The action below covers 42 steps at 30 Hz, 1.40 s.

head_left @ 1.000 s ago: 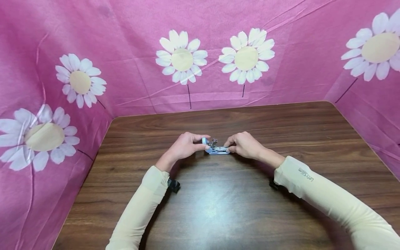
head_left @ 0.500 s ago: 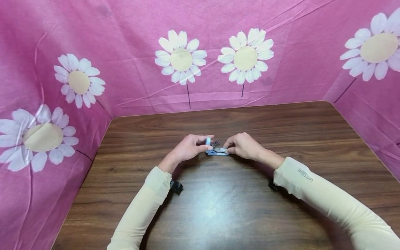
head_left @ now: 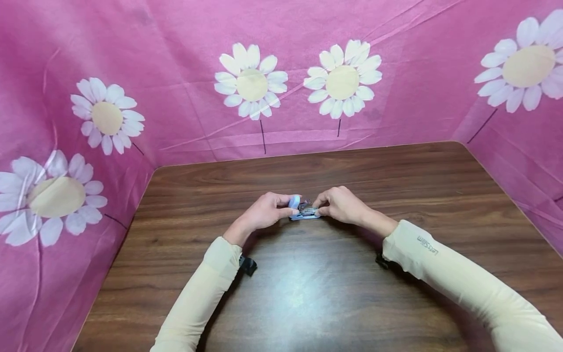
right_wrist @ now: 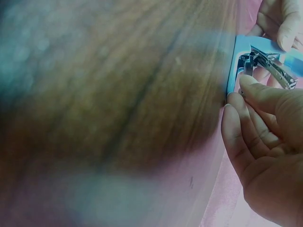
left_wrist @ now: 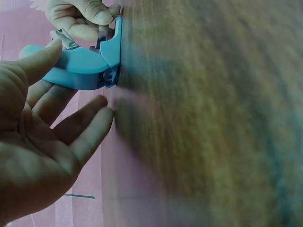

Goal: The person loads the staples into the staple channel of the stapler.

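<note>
A light blue stapler (head_left: 303,216) stands opened up on the table between both hands. My left hand (head_left: 266,210) pinches its raised top cover (left_wrist: 78,68) between thumb and fingers, while the other fingers of that hand are spread below. At the stapler's opposite end, my right hand (head_left: 343,204) pinches the tip of the metal staple channel (right_wrist: 248,66), with the thumb on it in the right wrist view. A shiny metal piece (right_wrist: 274,68) sticks out at an angle between cover and base. The pinched tip is partly hidden by the right fingertips.
The brown wood-grain table (head_left: 303,274) spreads all around the stapler. A pink cloth (head_left: 184,98) with white daisies hangs along the table's back and sides. Black wrist straps (head_left: 248,265) sit under both cream sleeves (head_left: 198,293).
My left hand has moved slightly right, tipping the stapler's cover toward the right hand. The metal piece sits lower and nearer the right fingers. The right hand has hardly moved.
</note>
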Available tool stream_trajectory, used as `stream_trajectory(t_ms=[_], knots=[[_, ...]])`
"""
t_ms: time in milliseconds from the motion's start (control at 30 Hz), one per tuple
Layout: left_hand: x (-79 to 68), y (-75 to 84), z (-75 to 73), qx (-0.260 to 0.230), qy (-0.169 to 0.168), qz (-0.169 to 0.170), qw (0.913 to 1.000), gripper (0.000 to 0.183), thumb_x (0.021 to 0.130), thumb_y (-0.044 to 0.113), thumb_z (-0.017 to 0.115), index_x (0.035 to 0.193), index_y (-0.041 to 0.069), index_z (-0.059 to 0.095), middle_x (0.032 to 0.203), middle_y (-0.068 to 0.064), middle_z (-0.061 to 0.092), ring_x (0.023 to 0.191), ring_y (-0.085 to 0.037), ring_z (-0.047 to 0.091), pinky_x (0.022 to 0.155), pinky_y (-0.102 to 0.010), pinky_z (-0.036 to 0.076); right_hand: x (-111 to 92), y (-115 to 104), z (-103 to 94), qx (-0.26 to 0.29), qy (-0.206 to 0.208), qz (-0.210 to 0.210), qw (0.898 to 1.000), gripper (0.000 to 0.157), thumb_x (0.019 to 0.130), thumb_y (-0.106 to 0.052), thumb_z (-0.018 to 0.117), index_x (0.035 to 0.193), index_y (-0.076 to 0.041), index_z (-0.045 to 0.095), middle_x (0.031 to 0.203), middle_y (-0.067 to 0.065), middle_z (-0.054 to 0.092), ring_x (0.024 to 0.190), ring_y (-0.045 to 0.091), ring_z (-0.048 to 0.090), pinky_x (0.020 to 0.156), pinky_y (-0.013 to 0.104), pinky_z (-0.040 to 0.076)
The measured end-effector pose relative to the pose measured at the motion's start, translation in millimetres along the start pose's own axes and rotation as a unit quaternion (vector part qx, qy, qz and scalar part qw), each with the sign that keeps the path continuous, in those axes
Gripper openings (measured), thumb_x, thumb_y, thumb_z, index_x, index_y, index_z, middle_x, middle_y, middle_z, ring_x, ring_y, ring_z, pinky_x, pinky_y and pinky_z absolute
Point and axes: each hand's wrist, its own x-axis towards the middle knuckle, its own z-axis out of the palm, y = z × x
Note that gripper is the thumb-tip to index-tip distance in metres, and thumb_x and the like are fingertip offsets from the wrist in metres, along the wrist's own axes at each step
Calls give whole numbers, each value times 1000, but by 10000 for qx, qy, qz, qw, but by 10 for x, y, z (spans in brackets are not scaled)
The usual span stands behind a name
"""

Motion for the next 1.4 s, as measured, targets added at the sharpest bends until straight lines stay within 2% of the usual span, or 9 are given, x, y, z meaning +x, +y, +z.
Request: stream_trajectory(t_ms=[267, 467, 500, 600, 700, 1000, 1100, 1300, 1400], knots=[[52, 10, 41, 288, 140, -127, 9994, 39, 93, 35, 74, 130, 23, 71, 126, 4, 71, 99, -3, 58, 91, -27, 49, 19, -15, 20, -46, 93, 0, 9999, 6, 84, -24, 83, 87, -19, 80, 81, -12, 75, 73, 7, 58, 73, 33, 49], [77, 40, 78, 841, 331, -124, 9958, 35, 90, 39, 76, 123, 26, 75, 135, -6, 67, 126, -15, 60, 104, -35, 49, 20, -33, 28, 11, 108, -44, 9999, 6, 83, -23, 83, 87, -21, 80, 81, -12, 75, 72, 6, 59, 72, 32, 49], [74, 51, 81, 941, 354, -155, 9948, 35, 90, 40, 76, 123, 27, 75, 134, -6, 67, 126, -16, 61, 103, -36, 49, 20, -36, 26, 24, 94, -29, 9999, 6, 83, -23, 83, 88, -22, 81, 82, -12, 76, 73, 6, 59, 73, 32, 49], [67, 61, 87, 1142, 394, -209, 9925, 36, 91, 42, 75, 125, 29, 74, 126, -1, 72, 106, -15, 65, 90, -32, 51, 23, -37, 22, 40, 60, 16, 10000, 6, 82, -23, 83, 88, -23, 81, 82, -12, 76, 74, 6, 60, 74, 32, 50], [59, 60, 86, 1161, 394, -217, 9922, 37, 91, 42, 75, 126, 29, 74, 113, 4, 75, 84, -14, 58, 74, -26, 46, 29, -40, 20, 37, 29, 34, 10000, 7, 82, -23, 83, 89, -24, 80, 83, -13, 76, 74, 6, 60, 74, 33, 50], [61, 106, 70, 1364, 334, -228, 9898, 38, 91, 44, 74, 127, 31, 72, 101, 6, 75, 68, -12, 49, 61, -25, 39, 29, -25, 14, -22, 129, -90, 9999, 8, 82, -23, 84, 89, -23, 80, 82, -13, 76, 74, 6, 60, 74, 34, 50], [74, 130, 85, 1535, 277, -302, 9873, 39, 92, 46, 72, 129, 33, 71, 103, 5, 75, 68, -13, 47, 60, -27, 37, 18, -8, 19, -73, 174, -129, 9997, 8, 82, -23, 84, 88, -22, 79, 81, -13, 75, 73, 6, 60, 73, 34, 51], [109, 164, 126, 1870, 175, -369, 9815, 41, 93, 49, 70, 132, 38, 68, 122, 6, 73, 85, -13, 55, 68, -26, 43, 8, 24, 41, -159, 196, -135, 9996, 8, 83, -23, 84, 83, -21, 76, 76, -13, 71, 69, 6, 56, 69, 31, 48], [114, 168, 135, 2005, 139, -348, 9790, 40, 93, 49, 69, 132, 39, 67, 122, 7, 73, 86, -14, 57, 69, -27, 44, 7, 9, 48, -168, 168, -133, 9996, 9, 83, -23, 83, 81, -21, 75, 74, -12, 69, 67, 6, 54, 68, 30, 47]])
